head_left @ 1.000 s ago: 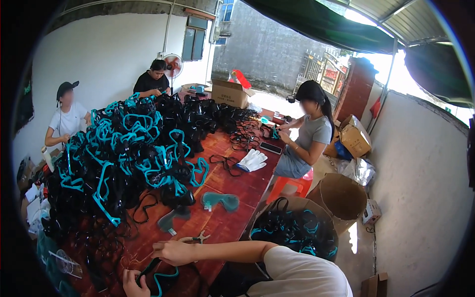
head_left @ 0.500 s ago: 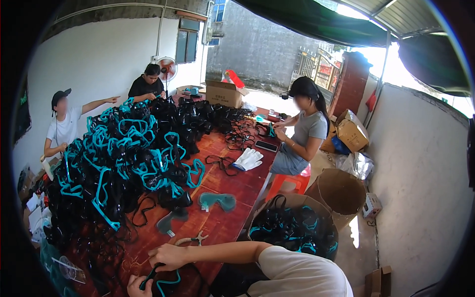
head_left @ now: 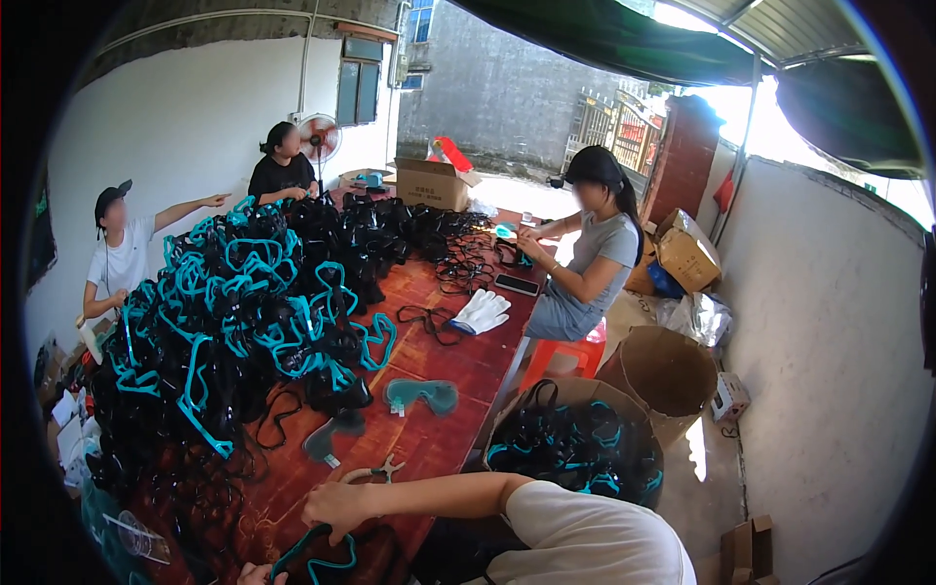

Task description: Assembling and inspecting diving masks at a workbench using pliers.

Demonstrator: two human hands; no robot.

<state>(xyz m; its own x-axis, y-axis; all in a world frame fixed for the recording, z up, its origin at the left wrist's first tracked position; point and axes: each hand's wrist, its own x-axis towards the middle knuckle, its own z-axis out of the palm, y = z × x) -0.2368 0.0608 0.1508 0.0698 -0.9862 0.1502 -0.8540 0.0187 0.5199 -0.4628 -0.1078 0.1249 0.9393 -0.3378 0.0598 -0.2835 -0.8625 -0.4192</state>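
At the near edge of the table, a black and teal diving-mask frame lies between my hands. My right hand has its fingers curled over the upper part of this frame. My left hand grips its left end, partly cut off by the lower edge of the picture. Just beyond my right hand rests a pair of pliers, jaws apart. Farther up lie a dark clear lens and a teal-tinted lens, each with a small label.
A big heap of black and teal mask frames covers the table's left side. A white glove and a phone lie near the right edge. Several co-workers are around the table. A round bin of masks stands on my right.
My hands have moved apart: the right one slightly up and right, the left one lower and left. The far co-worker in black has raised and turned their head. The view has shifted slightly.
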